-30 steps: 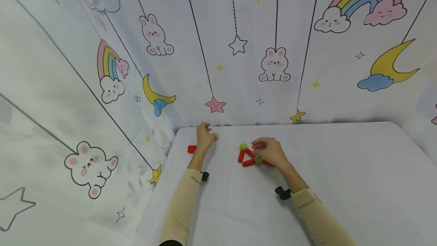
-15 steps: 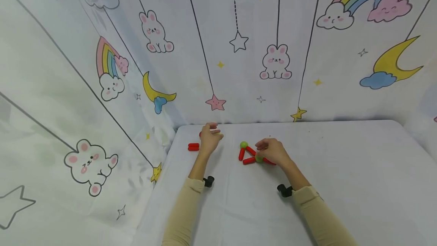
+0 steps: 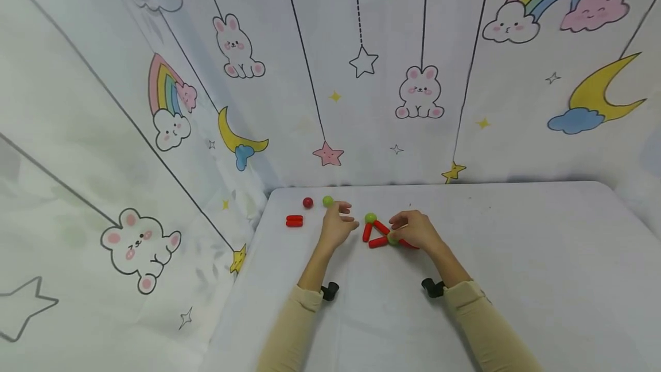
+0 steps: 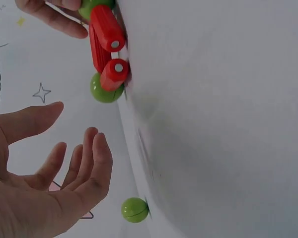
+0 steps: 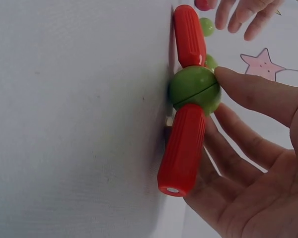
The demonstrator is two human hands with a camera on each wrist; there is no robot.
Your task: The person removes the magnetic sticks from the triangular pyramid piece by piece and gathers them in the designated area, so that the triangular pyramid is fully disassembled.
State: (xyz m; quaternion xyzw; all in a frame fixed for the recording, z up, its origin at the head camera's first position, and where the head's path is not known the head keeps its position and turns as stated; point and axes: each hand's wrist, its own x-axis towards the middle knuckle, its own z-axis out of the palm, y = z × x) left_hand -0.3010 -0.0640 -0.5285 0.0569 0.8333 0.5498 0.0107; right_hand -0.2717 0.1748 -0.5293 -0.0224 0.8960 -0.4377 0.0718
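Note:
My right hand (image 3: 417, 229) pinches a green ball (image 5: 192, 90) between thumb and fingers. Red rods with silvery, magnet-like ends join this ball; one red rod (image 5: 182, 151) points toward the right wrist camera, and another red rod (image 3: 378, 242) reaches left. A further red rod (image 3: 381, 227) links it to a second green ball (image 3: 370, 219), which carries one more red rod (image 3: 367, 232). My left hand (image 3: 338, 225) holds nothing, its fingers loosely bent and thumb apart, just left of this assembly. Behind it lies a loose green ball (image 4: 135, 210).
Toward the back left of the white table (image 3: 516, 280) sit a red ball (image 3: 307, 202) and two red rods (image 3: 294, 221) side by side. A printed cloth wall (image 3: 289, 102) rises along the back and left edges.
My left hand has drawn away from the loose green ball, rightward toward the assembly, uncovering the red ball and the two rods. The right hand has stayed almost still on its green ball.

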